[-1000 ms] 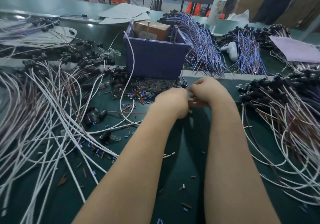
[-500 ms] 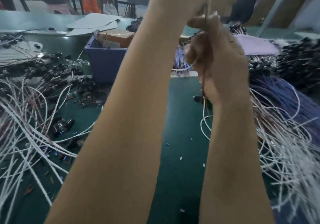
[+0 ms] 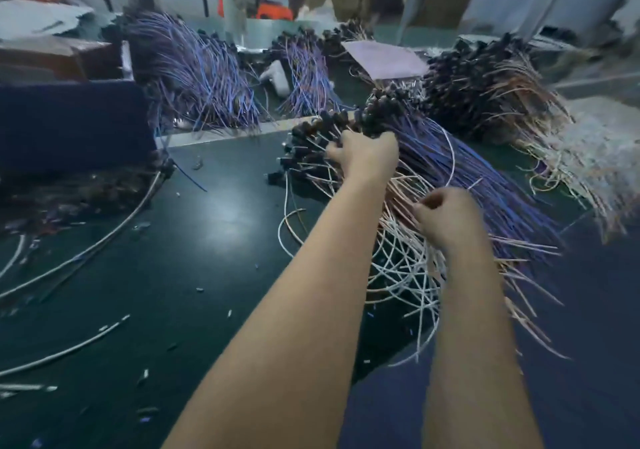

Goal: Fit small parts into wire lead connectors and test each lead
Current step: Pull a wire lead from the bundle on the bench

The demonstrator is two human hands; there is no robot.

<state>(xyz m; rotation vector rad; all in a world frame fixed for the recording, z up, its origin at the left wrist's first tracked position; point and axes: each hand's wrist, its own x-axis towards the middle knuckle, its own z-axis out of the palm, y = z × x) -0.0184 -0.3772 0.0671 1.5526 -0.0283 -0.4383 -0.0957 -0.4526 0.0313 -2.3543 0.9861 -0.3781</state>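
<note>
A pile of wire leads with white, brown and blue wires lies right of centre on the green table, its black connectors pointing left and away. My left hand reaches into the connector end of the pile, fingers curled around a connector there. Nearer to me, my right hand is curled over the wire tails and pinches wires between thumb and fingers. Motion blur hides exactly which lead each hand holds.
A dark blue bin stands at the left with a cardboard box behind it. Blue-wire bundles and another connector pile lie at the back, near a white bottle and a purple sheet. Loose white leads and scraps lie left.
Both hands came up from in front of the bin, lifted a lead high, then dropped to the right onto the lead pile. The view swung right.
</note>
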